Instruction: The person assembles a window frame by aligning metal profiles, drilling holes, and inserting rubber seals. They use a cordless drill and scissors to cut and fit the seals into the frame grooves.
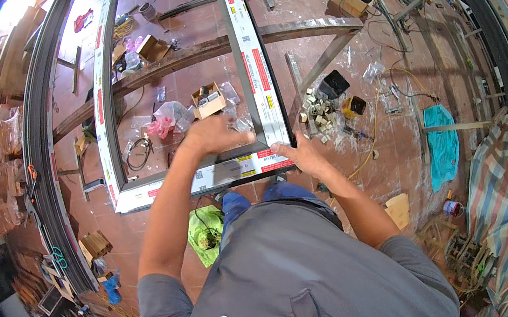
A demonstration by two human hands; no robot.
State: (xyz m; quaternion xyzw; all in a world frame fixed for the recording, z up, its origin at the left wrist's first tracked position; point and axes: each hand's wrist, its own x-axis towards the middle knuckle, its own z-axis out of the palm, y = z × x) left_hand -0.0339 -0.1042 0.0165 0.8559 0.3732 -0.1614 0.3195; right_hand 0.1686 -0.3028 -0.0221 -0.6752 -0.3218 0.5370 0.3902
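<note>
A large rectangular window or door frame [205, 176], dark metal with printed white and red protective film, lies in front of me with its near edge close to my body. My left hand [216, 136] is over the near side, its fingers stretched toward the inner side of the near right corner. Whether its fingertips touch the frame I cannot tell. My right hand [308, 154] grips that corner from outside, thumb on top of the film and the other fingers partly hidden at the outer edge.
A long support bar [295, 30] crosses beneath the frame. On the floor are an open cardboard box [209, 102], a pile of small metal pieces [320, 113], a black container [334, 84] and a turquoise cloth [442, 146]. Dark profiles [40, 142] stretch along the left.
</note>
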